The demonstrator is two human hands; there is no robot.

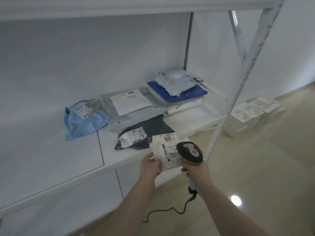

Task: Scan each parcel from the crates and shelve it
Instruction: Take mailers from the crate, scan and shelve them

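A white shelf (51, 150) runs across the view, with parcels lying toward its right half. Farthest left of them is a light blue bag (83, 119) with a label on top. Just beside it lies a grey parcel (133, 114) carrying a large white sheet, and a dark parcel (144, 133) with a crumpled label lies in front, partly under the grey one and near the shelf's front edge. Further right and toward the back is a stack (179, 92): a white packet at the bottom, a deep blue one above it, and a pale blue bag on top.

In front of the shelf's edge, the left hand (150, 169) holds a small white parcel (165, 150) by its near left side, thumb on top and fingers curled beneath, label face up. The right hand (196, 172) grips the handle of a scanner (190, 152), fingers wrapped round it; the scanner's dark head sits over the right part of the parcel's label. Its cord (170, 212) trails down to the tiled floor (255, 167).

A perforated white post (238, 82) rises at the right, and white foam blocks (252, 114) sit on the floor beyond it.
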